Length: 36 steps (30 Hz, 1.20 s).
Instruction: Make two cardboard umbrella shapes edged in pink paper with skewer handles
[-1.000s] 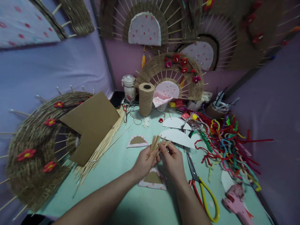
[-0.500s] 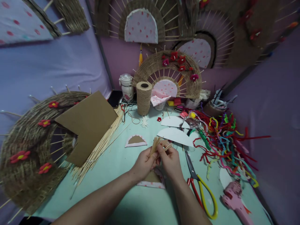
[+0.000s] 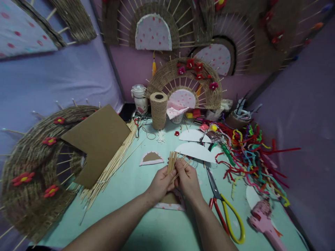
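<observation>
In the head view, my left hand (image 3: pixel 161 181) is closed round a small bundle of thin wooden sticks (image 3: pixel 172 161) that stand up out of its fingers. My right hand (image 3: pixel 188 177) pinches several more sticks of the same kind, which slant up to the right. The two hands touch at the fingertips, and the sticks' lower ends are hidden in them. Below the hands lies a cardboard piece edged with pink dotted fabric (image 3: pixel 169 206), partly covered by them. A smaller fabric-edged half-round (image 3: pixel 151 158) lies just beyond my left hand.
Scissors (image 3: pixel 216 195) with red and yellow handles lie right of my hands, near a pink glue gun (image 3: pixel 264 219). Colourful pipe cleaners (image 3: pixel 251 157) pile up at the right. Long sticks (image 3: pixel 112 167) and cardboard (image 3: pixel 98 139) lie left. A twine spool (image 3: pixel 158 111) stands behind, before woven fans (image 3: pixel 171 71).
The sticks in my left hand now stand more upright and spread a little. Both hands stay together in nearly the same place. The camera view has shifted slightly.
</observation>
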Tool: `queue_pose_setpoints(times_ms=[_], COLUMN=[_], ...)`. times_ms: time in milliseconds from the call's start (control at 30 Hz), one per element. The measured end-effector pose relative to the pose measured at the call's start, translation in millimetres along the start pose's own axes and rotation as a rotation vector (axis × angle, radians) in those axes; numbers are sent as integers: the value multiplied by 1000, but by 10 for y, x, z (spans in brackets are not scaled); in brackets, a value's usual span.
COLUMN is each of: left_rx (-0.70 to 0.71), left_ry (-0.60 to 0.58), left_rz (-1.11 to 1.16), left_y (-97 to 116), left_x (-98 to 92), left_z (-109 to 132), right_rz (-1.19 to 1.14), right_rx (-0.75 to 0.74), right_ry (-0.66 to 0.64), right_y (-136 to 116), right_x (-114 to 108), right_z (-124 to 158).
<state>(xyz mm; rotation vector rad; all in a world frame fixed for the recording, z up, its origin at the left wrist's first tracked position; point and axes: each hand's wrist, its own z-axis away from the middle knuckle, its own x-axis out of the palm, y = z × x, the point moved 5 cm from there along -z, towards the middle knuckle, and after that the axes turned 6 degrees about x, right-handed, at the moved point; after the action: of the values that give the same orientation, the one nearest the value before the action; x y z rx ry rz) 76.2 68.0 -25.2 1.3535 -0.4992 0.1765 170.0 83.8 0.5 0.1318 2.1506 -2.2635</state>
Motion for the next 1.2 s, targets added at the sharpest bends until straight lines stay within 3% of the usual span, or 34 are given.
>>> queue_pose_setpoints(times_ms=[633, 1200], left_rx=[-40, -12], left_ry=[18, -5], left_rz=[104, -35], left_y=[-96, -21], left_x=[-42, -24], left_z=[-47, -41], right_rz=[56, 5], right_rx=[19, -21], right_ry=[9, -37], right_y=[12, -33], right_x=[21, 8], right_z=[6, -17])
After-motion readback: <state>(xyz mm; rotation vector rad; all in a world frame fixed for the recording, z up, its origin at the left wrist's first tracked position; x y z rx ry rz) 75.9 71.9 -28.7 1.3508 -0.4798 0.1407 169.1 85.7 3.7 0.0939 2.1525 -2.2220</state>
